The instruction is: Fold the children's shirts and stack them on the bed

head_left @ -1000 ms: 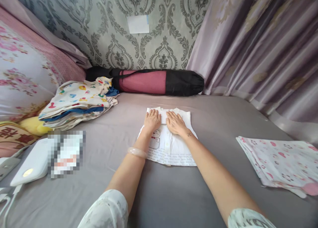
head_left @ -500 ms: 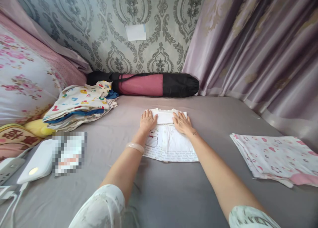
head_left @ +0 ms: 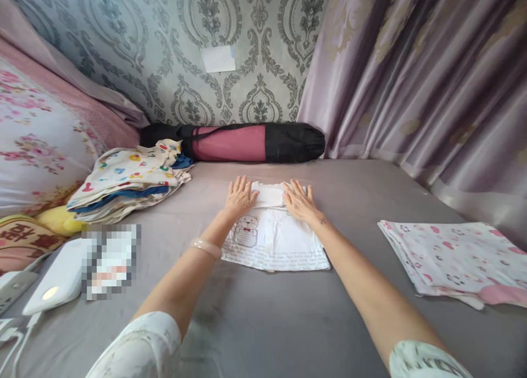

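Note:
A small white baby shirt lies flat on the grey bed sheet. It has a bear drawing on its left half, buttons down the middle and printed lettering along the hem. Its sleeves are folded across the top, below the neckline. My left hand rests with fingers spread on the shirt's upper left edge. On the upper right part, my right hand lies flat with its fingers apart. Both palms face down, and neither hand grips the cloth.
A pile of folded clothes sits at the left. Folded pink-and-white printed cloth lies at the right. A rolled mat in a black and pink bag runs along the wall. A white device and power strip stand front left.
My left hand has slid a little outward to the left, showing more of the bear drawing. My right hand stays nearly where it was. The view has shifted slightly.

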